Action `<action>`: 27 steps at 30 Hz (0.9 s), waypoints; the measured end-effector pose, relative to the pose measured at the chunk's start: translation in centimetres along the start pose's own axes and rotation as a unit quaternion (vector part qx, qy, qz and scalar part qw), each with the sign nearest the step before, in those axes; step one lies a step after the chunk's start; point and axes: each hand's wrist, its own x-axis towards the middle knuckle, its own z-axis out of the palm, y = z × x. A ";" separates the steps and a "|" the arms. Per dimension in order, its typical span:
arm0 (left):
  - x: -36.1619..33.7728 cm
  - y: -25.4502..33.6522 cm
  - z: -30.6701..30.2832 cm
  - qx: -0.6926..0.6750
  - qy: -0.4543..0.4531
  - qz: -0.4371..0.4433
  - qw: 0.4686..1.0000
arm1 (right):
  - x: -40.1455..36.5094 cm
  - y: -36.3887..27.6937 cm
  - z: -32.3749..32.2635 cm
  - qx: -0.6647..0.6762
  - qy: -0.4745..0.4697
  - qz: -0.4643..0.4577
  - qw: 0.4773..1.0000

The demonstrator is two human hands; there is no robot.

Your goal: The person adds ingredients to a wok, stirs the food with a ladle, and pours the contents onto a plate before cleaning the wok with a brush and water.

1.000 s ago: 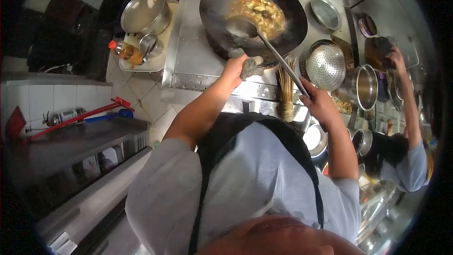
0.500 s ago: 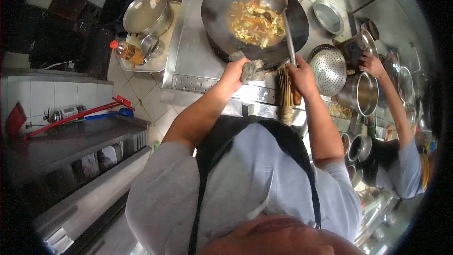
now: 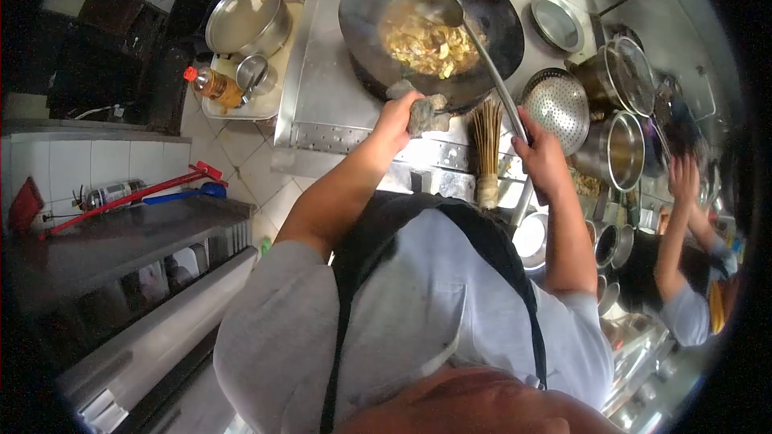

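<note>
A grey cloth (image 3: 421, 112) is bunched in my left hand (image 3: 394, 120), closed at the near rim of a large dark wok (image 3: 363, 12). Steaming chopped vegetables in sauce (image 3: 430, 47) lie inside the wok. My right hand (image 3: 541, 154) is wrapped around the long handle of a ladle (image 3: 438, 5). The ladle's bowl is over the far side of the food. Just left of my right hand stands a bamboo wok brush (image 3: 487, 145), bristles up. A perforated strainer (image 3: 556, 115) lies to the right of the wok.
At left, a big pot (image 3: 249, 20), an oil bottle (image 3: 215, 88) and a small metal pot (image 3: 256, 74) stand on a tray (image 3: 280, 103). A metal bowl (image 3: 557, 24) and steel pots (image 3: 623, 151) sit at right. A co-worker's hands (image 3: 683, 181) are beyond them.
My right hand has slid back toward me along the ladle handle, and the ladle's bowl has moved left in the wok. The co-worker's hand has left the pots. My left hand stays at the rim.
</note>
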 end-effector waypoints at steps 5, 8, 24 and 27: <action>-0.8 0.2 0.5 0.005 0.009 0.012 1.000 | -2.2 -1.7 -2.5 -0.073 -0.094 0.008 0.993; -0.8 0.3 0.7 0.008 -0.002 0.006 1.000 | -3.6 -2.4 -2.9 -0.105 -0.069 -0.013 0.992; -0.5 -0.1 0.0 0.000 -0.002 0.012 1.000 | -4.2 -2.8 -3.9 -0.056 -0.024 -0.013 0.998; -0.5 -0.2 0.0 0.001 -0.011 0.022 1.000 | -3.4 -3.3 -4.1 -0.116 -0.035 -0.023 0.992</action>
